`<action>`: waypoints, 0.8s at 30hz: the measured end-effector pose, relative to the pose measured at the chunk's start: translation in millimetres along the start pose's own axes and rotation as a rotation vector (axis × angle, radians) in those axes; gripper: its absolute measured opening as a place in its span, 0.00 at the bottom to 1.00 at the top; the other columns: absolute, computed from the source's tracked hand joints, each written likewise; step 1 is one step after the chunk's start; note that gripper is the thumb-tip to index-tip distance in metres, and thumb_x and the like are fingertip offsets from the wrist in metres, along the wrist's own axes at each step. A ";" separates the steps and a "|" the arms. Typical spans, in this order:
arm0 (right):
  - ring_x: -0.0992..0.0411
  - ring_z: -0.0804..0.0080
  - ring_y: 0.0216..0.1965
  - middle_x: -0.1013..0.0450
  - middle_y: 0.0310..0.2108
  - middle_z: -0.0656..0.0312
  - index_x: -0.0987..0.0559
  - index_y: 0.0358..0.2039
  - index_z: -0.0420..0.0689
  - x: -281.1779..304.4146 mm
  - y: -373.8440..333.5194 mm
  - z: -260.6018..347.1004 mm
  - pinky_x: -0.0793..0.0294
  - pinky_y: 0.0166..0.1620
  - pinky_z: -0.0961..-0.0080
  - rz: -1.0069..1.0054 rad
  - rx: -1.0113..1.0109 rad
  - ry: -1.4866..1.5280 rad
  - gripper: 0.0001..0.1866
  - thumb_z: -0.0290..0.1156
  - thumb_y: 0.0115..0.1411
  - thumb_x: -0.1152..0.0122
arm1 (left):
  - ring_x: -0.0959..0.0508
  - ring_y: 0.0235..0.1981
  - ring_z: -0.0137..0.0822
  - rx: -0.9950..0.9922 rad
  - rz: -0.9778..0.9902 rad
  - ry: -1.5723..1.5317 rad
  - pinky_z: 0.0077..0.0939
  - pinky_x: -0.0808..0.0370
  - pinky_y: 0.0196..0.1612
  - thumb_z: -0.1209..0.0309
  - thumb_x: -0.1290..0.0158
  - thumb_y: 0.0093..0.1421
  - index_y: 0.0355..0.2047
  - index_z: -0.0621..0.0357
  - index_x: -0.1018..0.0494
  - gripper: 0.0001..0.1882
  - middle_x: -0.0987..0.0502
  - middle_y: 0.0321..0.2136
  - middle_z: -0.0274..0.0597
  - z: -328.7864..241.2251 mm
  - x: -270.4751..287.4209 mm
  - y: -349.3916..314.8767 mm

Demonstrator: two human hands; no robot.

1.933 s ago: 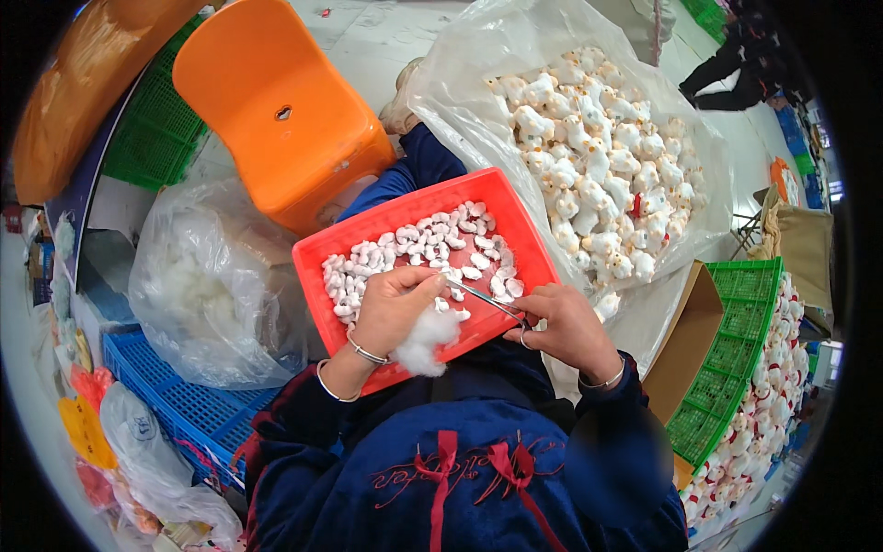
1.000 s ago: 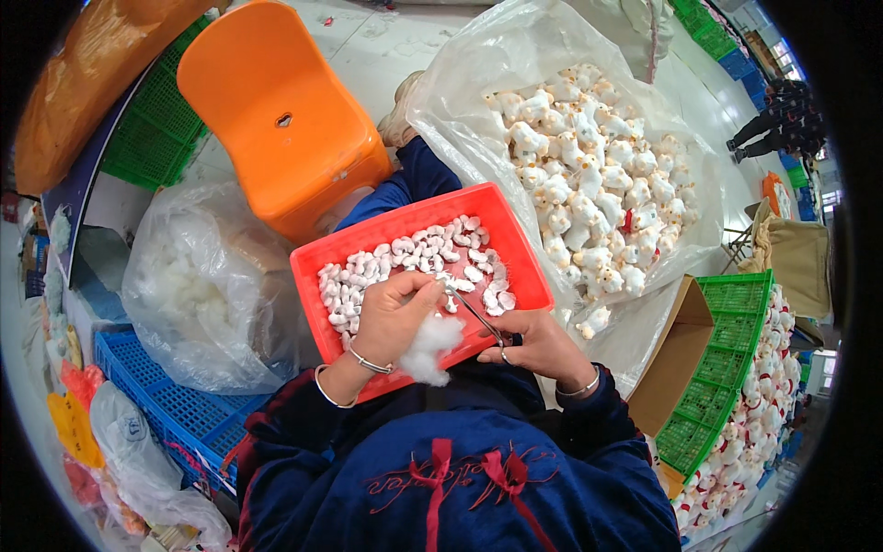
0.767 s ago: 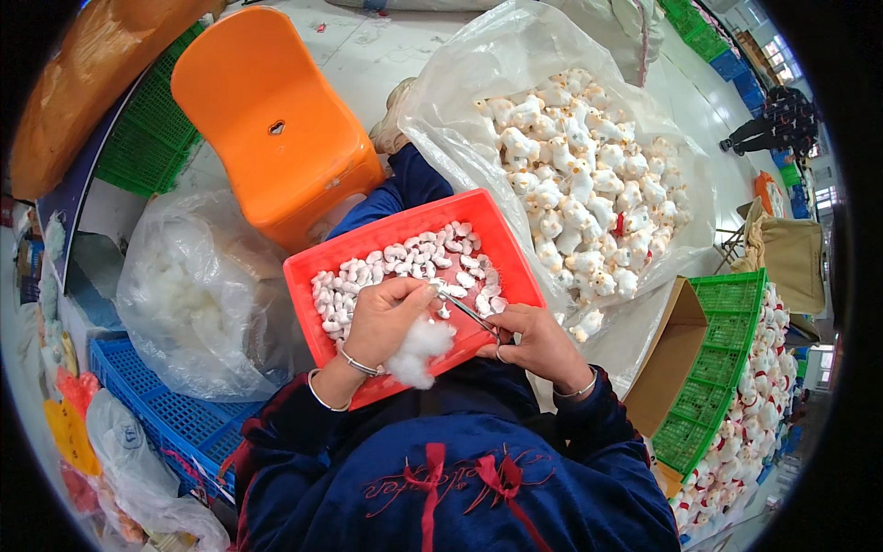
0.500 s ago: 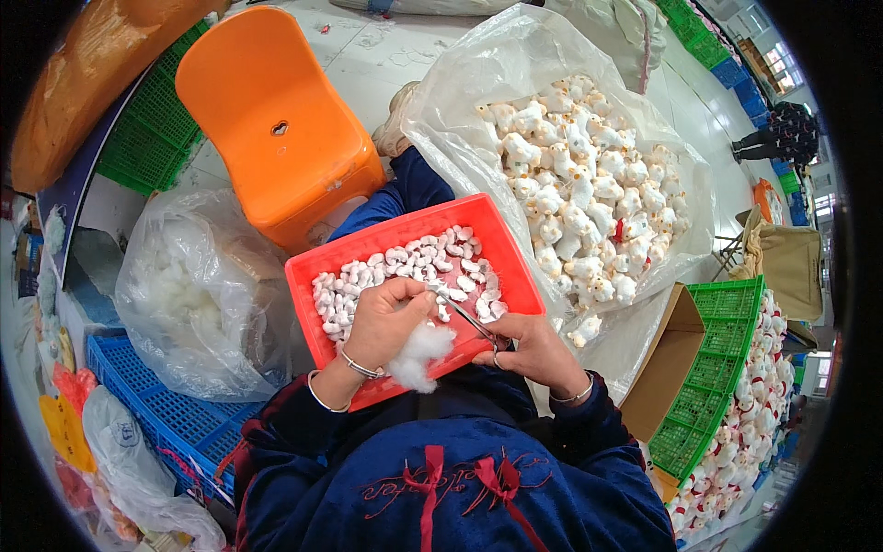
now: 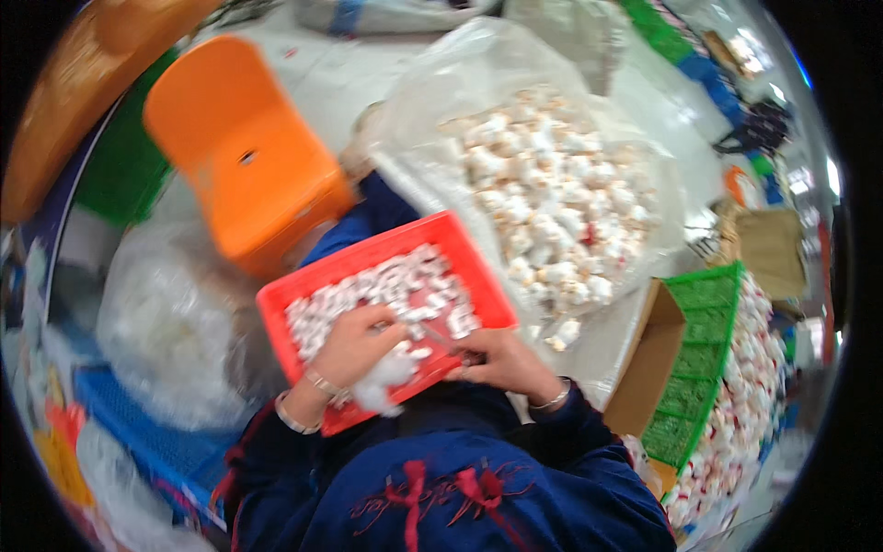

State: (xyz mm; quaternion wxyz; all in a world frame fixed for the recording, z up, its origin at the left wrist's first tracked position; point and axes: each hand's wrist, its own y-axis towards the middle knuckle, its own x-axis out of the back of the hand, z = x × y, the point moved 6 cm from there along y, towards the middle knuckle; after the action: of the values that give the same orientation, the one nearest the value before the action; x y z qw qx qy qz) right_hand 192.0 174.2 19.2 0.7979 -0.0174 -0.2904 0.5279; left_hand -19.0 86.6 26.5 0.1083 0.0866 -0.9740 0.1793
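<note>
A red plastic tray (image 5: 497,308) rests tilted on my lap, holding many small white pieces (image 5: 336,299). My left hand (image 5: 354,354) is over its near left part, fingers pinched; a tuft of white stuffing (image 5: 384,375) is held under the palm. Whether its fingertips also hold a small white piece is blurred. At the tray's near right edge my right hand (image 5: 501,363) is closed round thin metal forceps (image 5: 434,333), whose tip points toward the left fingertips. Motion blur hides the tip.
A clear bag of white plush toys (image 5: 552,193) lies ahead to the right. An orange chair (image 5: 248,166) stands ahead left, near a plastic bag of stuffing (image 5: 175,322) and a blue crate (image 5: 138,409). To the right are a cardboard box (image 5: 644,354) and green crate (image 5: 694,359).
The whole view has shifted and blurred, with tray and hands now lower and further left in the picture. Both hands keep their holds; the forceps still point toward the left hand.
</note>
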 end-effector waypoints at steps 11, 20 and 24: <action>0.24 0.58 0.30 0.24 0.26 0.53 0.18 0.39 0.38 -2.0 7.7 -4.0 0.27 0.35 0.62 0.003 0.073 -0.005 0.17 0.35 0.52 0.28 | 0.25 0.26 0.21 -0.024 -0.155 -0.344 0.16 0.29 0.32 0.76 0.41 0.65 0.31 0.65 0.20 0.06 0.20 0.25 0.34 29.2 6.0 9.9; 0.24 0.54 0.30 0.24 0.26 0.50 0.18 0.39 0.37 2.5 0.9 5.5 0.28 0.36 0.61 0.008 0.124 0.097 0.21 0.40 0.52 0.24 | 0.24 0.22 0.22 -0.015 -0.136 -0.423 0.16 0.28 0.27 0.75 0.43 0.66 0.33 0.65 0.21 0.06 0.18 0.24 0.41 36.1 6.1 7.3; 0.26 0.66 0.31 0.24 0.28 0.57 0.18 0.44 0.38 1.1 0.0 2.5 0.28 0.35 0.67 0.144 0.032 0.052 0.26 0.41 0.50 0.21 | 0.24 0.20 0.23 0.030 0.016 -0.427 0.17 0.27 0.26 0.78 0.44 0.66 0.36 0.69 0.20 0.05 0.16 0.27 0.47 35.1 9.4 5.9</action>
State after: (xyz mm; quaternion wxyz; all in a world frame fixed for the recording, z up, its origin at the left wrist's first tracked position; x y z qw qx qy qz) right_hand 191.1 174.5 21.8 0.7653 -0.0395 -0.2590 0.5879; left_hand -35.7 77.9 -5.2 -0.1034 0.1166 -0.9726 0.1724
